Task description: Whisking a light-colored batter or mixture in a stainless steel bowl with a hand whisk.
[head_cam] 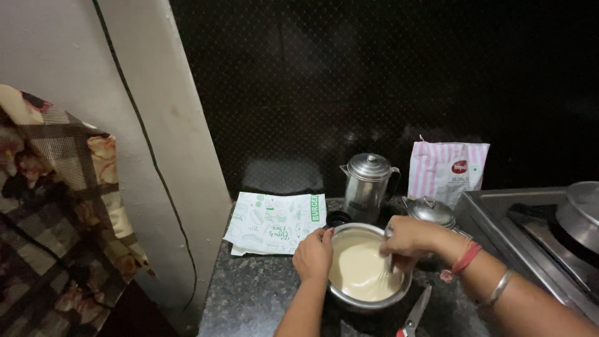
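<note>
Dark speckled stone counter (256, 293), black tiled wall behind, pale wall and a patterned cloth (56, 206) at left. Dim light.

We see a steel bowl (368, 304) near the counter's front edge, filled with pale cream batter (355, 268). Left hand (314, 253) is on the bowl's left rim, fingers curled over the edge and pressed on it. Right hand (412, 238) is over the bowl's right side, fingers closed around a thin handle; a whisk (382, 274) runs down from it into the batter. Wrist carries a red thread and a metal bangle.

Outward from the bowl:
- Scissors (415, 315) with a red handle, just beside the bowl at front right, flat on the counter.
- Small dark round thing just behind the bowl's left rim; we cannot tell what it is.
- Lidded steel pot (368, 184) with dark handle, upright, behind the bowl.
- Lower steel vessel (430, 211) with a knobbed lid, behind the right hand.
- Flat paper bag (274, 223), white with green printed drawings and a green strip on its right edge, lying left of the bowl and apart from it.
- Pouch (447, 170), pink and white stripes with a red round label, standing against the wall at back right.
- Stove (530, 231) at right, a steel pan (580, 215) on it.
</note>
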